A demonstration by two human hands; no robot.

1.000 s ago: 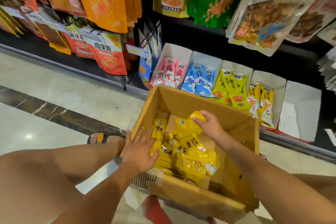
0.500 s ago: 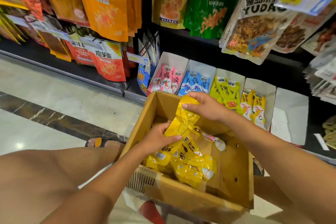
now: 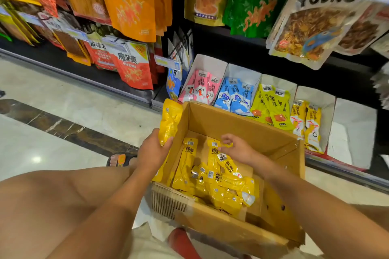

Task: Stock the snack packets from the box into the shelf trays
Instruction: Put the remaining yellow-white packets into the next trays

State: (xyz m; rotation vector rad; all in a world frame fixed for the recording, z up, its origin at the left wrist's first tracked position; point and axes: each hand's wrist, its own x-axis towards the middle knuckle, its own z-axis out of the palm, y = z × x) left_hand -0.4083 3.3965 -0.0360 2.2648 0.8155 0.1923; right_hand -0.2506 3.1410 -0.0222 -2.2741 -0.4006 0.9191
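Observation:
An open cardboard box (image 3: 282, 218) sits in front of me with several yellow snack packets (image 3: 219, 185) heaped in its bottom. My left hand (image 3: 152, 150) grips a bunch of yellow packets (image 3: 169, 121) upright at the box's left wall. My right hand (image 3: 237, 149) reaches down inside the box, its fingertips pinching the top of a yellow packet (image 3: 213, 149). Behind the box, white shelf trays hold pink (image 3: 200, 87), blue (image 3: 235, 94), yellow-green (image 3: 273, 105) and yellow (image 3: 309, 124) packets. The rightmost tray (image 3: 353, 130) looks empty.
Large snack bags (image 3: 130, 0) hang on pegs above the trays and along the left shelving. A dark shelf edge (image 3: 345, 174) runs behind the box. My bare knee (image 3: 52, 202) and a sandalled foot (image 3: 121, 159) are left of the box on the tiled floor.
My left hand has taken the bunch of packets and moved it to the box's left edge. My right hand has let go of that bunch and dropped back into the box.

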